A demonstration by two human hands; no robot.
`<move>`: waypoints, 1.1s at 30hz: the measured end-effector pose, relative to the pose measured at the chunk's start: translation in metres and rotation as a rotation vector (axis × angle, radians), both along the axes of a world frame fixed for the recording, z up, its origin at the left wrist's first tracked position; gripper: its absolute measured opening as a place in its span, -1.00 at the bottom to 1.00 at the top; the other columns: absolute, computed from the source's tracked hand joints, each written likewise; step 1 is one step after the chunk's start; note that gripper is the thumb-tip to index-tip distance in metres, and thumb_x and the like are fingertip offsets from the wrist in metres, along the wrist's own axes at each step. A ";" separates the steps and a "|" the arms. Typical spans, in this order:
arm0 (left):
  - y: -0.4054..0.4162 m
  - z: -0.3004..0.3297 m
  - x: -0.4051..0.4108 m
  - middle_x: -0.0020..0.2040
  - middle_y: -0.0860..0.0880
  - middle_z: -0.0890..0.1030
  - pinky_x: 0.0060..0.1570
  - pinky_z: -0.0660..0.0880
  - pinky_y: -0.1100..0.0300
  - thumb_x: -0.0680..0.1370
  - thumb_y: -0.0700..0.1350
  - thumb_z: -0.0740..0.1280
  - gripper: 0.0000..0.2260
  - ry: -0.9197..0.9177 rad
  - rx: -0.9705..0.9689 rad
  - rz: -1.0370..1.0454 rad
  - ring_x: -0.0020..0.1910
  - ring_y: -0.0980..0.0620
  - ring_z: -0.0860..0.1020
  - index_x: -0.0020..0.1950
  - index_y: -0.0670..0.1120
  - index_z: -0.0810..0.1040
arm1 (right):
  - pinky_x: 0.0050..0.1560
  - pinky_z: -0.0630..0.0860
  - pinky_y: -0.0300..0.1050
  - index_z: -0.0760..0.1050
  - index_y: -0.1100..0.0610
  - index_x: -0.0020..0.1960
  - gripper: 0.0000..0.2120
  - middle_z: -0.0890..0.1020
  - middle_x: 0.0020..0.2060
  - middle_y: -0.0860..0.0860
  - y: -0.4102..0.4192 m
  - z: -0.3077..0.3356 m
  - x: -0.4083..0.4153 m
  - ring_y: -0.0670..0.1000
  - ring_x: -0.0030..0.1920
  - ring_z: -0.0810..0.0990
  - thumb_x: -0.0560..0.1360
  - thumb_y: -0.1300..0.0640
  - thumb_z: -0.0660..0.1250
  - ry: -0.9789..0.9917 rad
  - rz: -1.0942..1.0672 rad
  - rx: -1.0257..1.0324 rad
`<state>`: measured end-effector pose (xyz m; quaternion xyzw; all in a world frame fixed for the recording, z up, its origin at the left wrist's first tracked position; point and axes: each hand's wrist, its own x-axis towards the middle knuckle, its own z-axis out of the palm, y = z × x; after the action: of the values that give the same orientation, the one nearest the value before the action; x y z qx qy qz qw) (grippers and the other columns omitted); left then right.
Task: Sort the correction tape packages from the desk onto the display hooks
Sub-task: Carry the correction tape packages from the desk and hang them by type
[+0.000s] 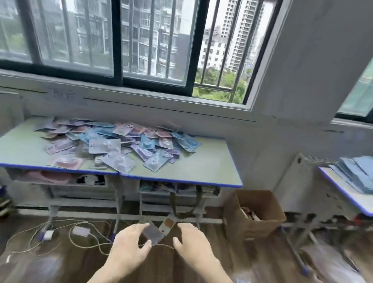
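My left hand sits low in the centre of the frame, and its fingers pinch a greyish package by its left edge, thumb under and forefinger over the top corner. My right hand is just to the right of it; its fingers are loosely curled, and through the blur I cannot tell whether they hold the second package, a pale card with a brown patch poking up between my hands, or only hover beside it.

No display hooks show anywhere, so I judge I am sorting these two before I turn away. To do this well I should square each card up, find its hang hole at the top, and keep the two kinds apart, one per hand.

Ahead, in the middle of the frame, the heap of correction tape packages covers the back of the green surface, blue, purple and pink mixed. A cardboard box stands on the floor right of it, and cables trail lower left; I should mind my feet there.
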<state>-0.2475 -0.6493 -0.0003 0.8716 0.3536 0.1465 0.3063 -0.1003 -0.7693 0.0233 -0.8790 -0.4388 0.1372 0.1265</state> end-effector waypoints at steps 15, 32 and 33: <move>0.067 0.006 0.058 0.37 0.01 0.52 0.41 0.23 0.24 0.52 0.01 0.31 -0.54 0.041 -0.016 0.228 0.38 0.07 0.43 0.42 -0.06 0.46 | 0.31 0.38 -0.05 0.35 0.13 0.40 -0.59 0.46 0.34 0.06 0.118 -0.006 0.094 0.08 0.33 0.45 0.60 0.00 0.15 0.023 0.265 0.008; 0.324 0.001 0.085 0.37 -0.06 0.51 0.35 0.27 0.20 0.57 -0.09 0.32 -0.59 0.029 -0.072 0.320 0.38 -0.02 0.43 0.42 -0.11 0.45 | 0.28 0.34 -0.06 0.29 0.13 0.44 -0.57 0.40 0.39 0.09 0.387 -0.019 0.119 0.10 0.36 0.40 0.60 0.04 0.14 0.043 0.321 -0.111; 0.338 0.001 0.083 0.38 -0.04 0.50 0.36 0.27 0.20 0.58 -0.08 0.32 -0.59 0.035 -0.064 0.308 0.38 -0.01 0.43 0.42 -0.09 0.45 | 0.27 0.36 -0.06 0.29 0.14 0.44 -0.57 0.40 0.39 0.10 0.403 -0.022 0.117 0.11 0.35 0.41 0.60 0.03 0.14 0.055 0.318 -0.123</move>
<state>-0.1648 -0.3108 0.0012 0.7991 0.4930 0.1652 0.3018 0.0168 -0.3667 0.0010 -0.8005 -0.5596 0.2059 0.0609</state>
